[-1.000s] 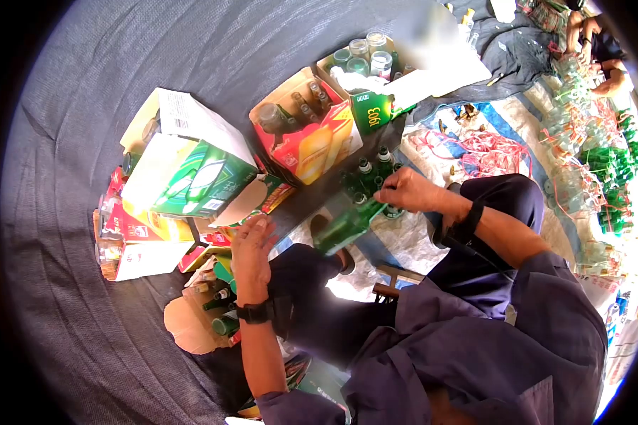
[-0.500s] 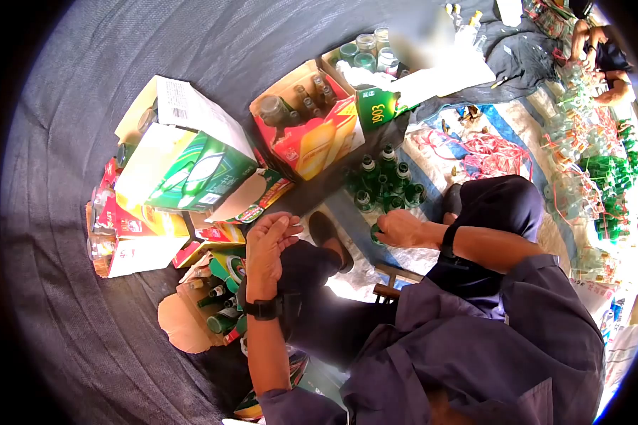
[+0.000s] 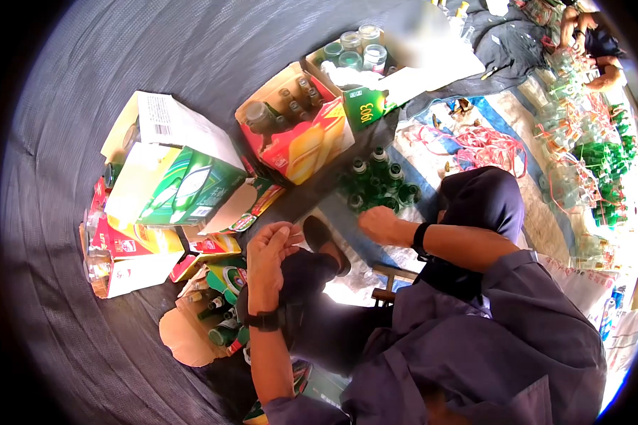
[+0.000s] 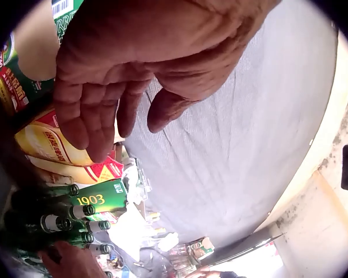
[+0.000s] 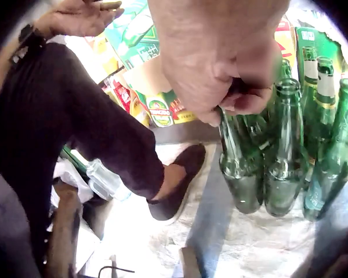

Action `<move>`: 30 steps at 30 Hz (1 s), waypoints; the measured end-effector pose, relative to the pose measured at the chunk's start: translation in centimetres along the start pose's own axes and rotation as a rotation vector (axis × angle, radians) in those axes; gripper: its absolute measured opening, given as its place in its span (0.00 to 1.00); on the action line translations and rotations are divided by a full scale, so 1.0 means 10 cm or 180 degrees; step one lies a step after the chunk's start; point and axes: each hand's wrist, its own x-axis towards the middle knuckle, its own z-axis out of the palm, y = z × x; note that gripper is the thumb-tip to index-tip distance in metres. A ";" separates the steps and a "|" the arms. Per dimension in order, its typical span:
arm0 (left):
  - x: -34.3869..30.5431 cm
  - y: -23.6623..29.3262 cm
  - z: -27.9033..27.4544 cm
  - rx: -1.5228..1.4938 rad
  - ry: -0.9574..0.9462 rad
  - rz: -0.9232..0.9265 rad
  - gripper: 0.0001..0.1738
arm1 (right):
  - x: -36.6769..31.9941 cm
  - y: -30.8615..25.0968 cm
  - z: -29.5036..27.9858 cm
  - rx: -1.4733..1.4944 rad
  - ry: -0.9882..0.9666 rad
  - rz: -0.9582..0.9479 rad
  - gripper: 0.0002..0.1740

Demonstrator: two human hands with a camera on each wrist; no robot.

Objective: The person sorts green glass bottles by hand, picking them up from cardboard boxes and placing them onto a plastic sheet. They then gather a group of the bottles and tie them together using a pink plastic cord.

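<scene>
My right hand [image 3: 381, 225] pinches the mouth of a green glass bottle [image 5: 242, 174] with curled fingers, as the right wrist view shows. That bottle stands nearly upright, slightly tilted, at the near edge of a cluster of green bottles [image 3: 377, 177] on the striped sheet. Several bottles in the cluster carry pale neck labels. Above the left knee, my left hand [image 3: 268, 255] hangs with loosely bent fingers and holds nothing. In the left wrist view its fingers [image 4: 95, 121] point down, with the cartons behind them.
Beyond the cluster stand a red-and-yellow carton [image 3: 319, 142] of bottles and a green carton [image 3: 365, 106] with glass jars. A green-and-white carton [image 3: 191, 184] sits left. Pink string [image 3: 485, 147] lies on the striped sheet. Tied bottle bundles [image 3: 595, 159] line the right, near another person's arms [image 3: 602, 74].
My right hand has brought the green bottle from a slanted hold in the air down to upright beside the cluster. My left hand has shifted right, over the knee.
</scene>
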 end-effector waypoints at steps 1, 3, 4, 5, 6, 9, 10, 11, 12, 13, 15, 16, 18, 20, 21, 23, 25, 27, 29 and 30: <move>0.00 0.00 0.01 0.0011 -0.0016 -0.0007 0.14 | 0.01 0.01 0.02 -0.0053 -0.0047 0.0028 0.05; 0.00 -0.01 0.03 0.0027 -0.0015 -0.0002 0.14 | 0.02 0.01 0.05 -0.0062 -0.0037 0.0016 0.05; 0.00 0.00 0.04 0.0036 -0.0028 -0.0006 0.14 | 0.03 0.01 0.05 -0.0086 -0.0028 -0.0022 0.05; 0.00 0.01 0.05 -0.0008 -0.0035 -0.0001 0.14 | 0.02 0.01 0.05 -0.0078 -0.0024 -0.0011 0.05; 0.00 0.01 0.05 -0.0051 -0.0040 0.0004 0.14 | 0.01 0.00 0.04 -0.0109 -0.0094 0.0010 0.05; 0.02 0.00 0.03 -0.0054 -0.0019 0.0038 0.14 | -0.03 -0.03 -0.04 -0.0107 -0.0091 0.0041 0.05; 0.03 -0.01 0.02 -0.0051 -0.0016 0.0046 0.14 | -0.05 -0.04 -0.07 -0.0078 -0.0023 0.0046 0.05; 0.03 -0.02 0.01 -0.0077 -0.0066 0.0057 0.14 | -0.07 -0.05 -0.10 -0.0079 -0.0016 0.0042 0.05; 0.03 -0.04 -0.01 -0.0106 -0.0100 0.0075 0.14 | -0.09 -0.04 -0.13 -0.0041 -0.0133 0.0262 0.06; 0.03 -0.03 -0.01 -0.0099 -0.0038 0.0106 0.14 | -0.07 -0.06 -0.14 0.0004 -0.0242 0.0436 0.06; 0.01 0.02 -0.05 -0.0265 -0.0018 0.0146 0.17 | -0.13 0.00 -0.21 0.0070 -0.0170 0.0339 0.08; -0.01 0.03 -0.10 -0.0271 0.0059 0.0155 0.16 | -0.15 -0.01 -0.34 0.0055 -0.0183 0.0136 0.25; -0.11 0.10 -0.19 -0.0290 0.0110 0.0285 0.16 | -0.16 0.00 -0.32 -0.0083 -0.0021 0.0198 0.16; -0.23 0.18 -0.34 -0.0412 0.0224 0.0349 0.16 | -0.18 -0.01 -0.38 0.0232 0.0017 0.0296 0.15; -0.31 0.20 -0.46 -0.0401 0.0310 0.0360 0.16 | -0.18 -0.01 -0.38 0.0231 0.0016 0.0359 0.18; -0.45 0.26 -0.77 -0.0250 0.0661 0.0503 0.16 | -0.18 0.00 -0.40 0.0223 0.0017 0.0334 0.19; -0.60 0.21 -1.23 -0.0200 0.1214 0.0555 0.19 | -0.19 -0.03 -0.50 0.0279 0.0003 0.0437 0.20; -0.77 0.05 -1.78 -0.0008 0.1792 0.0657 0.20 | -0.22 -0.05 -0.61 0.0299 -0.0040 0.0396 0.20; -0.87 -0.28 -2.53 0.0826 0.2512 0.0375 0.22 | -0.24 -0.02 -0.64 0.0362 -0.0015 0.0342 0.19; -0.88 -0.52 -2.97 0.1525 0.2927 0.0026 0.24 | -0.24 -0.01 -0.63 0.0359 -0.0025 0.0330 0.19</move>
